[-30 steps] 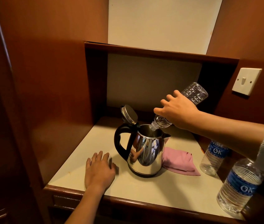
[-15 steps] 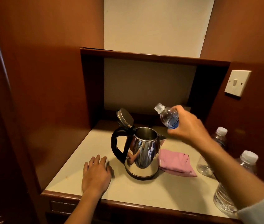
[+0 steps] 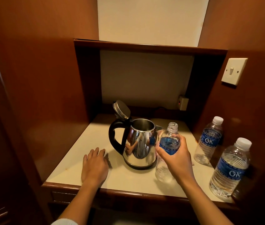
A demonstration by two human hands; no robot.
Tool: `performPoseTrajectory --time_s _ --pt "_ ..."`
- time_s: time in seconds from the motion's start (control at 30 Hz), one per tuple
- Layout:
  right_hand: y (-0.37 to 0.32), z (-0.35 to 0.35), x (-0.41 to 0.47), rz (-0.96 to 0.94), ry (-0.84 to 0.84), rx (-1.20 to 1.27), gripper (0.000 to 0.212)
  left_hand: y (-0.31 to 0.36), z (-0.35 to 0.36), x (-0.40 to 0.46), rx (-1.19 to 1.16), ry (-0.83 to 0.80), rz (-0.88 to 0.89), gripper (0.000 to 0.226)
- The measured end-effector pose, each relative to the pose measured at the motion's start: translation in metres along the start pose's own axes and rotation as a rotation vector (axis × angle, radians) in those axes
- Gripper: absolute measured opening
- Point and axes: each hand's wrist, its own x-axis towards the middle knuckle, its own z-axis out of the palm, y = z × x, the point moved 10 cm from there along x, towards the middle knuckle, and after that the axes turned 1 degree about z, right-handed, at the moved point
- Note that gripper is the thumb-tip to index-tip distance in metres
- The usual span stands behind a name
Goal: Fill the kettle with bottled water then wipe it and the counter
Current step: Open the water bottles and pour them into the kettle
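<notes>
Right hand (image 3: 176, 157): wrapped around an uncapped clear bottle (image 3: 167, 150) at its blue label, thumb toward the kettle, fingers (image 3: 183, 143) curled over the far side. Bottle upright, base at or just above the counter (image 3: 73, 163); contact not discernible. Appears empty. Positioned just beside the kettle (image 3: 140, 146) on its spout side, near but not touching as far as visible.

Left hand (image 3: 95, 166): flat on the counter, palm down, fingers loosely extended, gripping nothing. Placed on the handle side of the kettle, fingertips (image 3: 101, 151) near its base, apart from it.

Kettle: polished steel body, black handle (image 3: 116, 135), standing upright on the counter toward the middle. Lid (image 3: 121, 109) hinged fully back above the handle, mouth exposed. Water level inside not discernible. Reflection of both hands visible on the body.

Beyond the held bottle from the kettle: two more bottles with white caps and blue labels, upright. Farther one (image 3: 209, 140) close to the side wall, looking nearly empty. Nearer one (image 3: 229, 169) at the front edge of the counter, holding water.

Behind the kettle: small wall socket (image 3: 183, 103) with a red light, low in the recess corner. Wall switch (image 3: 234, 71) on the wooden panel, above the capped bottles.

Cloth mostly hidden behind the right hand; only a sliver possibly visible, not certain.
</notes>
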Motion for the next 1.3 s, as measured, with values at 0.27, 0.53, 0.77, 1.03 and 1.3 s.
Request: performPoseTrajectory --time_s 0.27,0.53,0.77,1.03,1.3 --pt "0.006 0.0 -0.012 0.009 0.027 0.025 0.078 0.001 -0.001 0.0 0.009 0.008 0.008 0.049" --pt "-0.007 -0.03 -0.025 -0.043 0.206 0.102 0.078 -0.008 -0.028 -0.011 -0.501 0.212 -0.071 0.039" --pt "-0.072 -0.044 -0.037 -0.309 0.252 0.078 0.013 0.067 -0.091 -0.05 -1.015 0.37 0.041 0.028" --pt "-0.119 0.026 -0.043 -0.396 -0.321 -0.093 0.045 0.159 -0.118 -0.057 -1.485 0.11 0.158 0.04" --pt "-0.127 0.014 -0.037 -0.438 -0.315 -0.09 0.04 0.191 -0.114 -0.062 -1.661 -0.034 0.236 0.053"
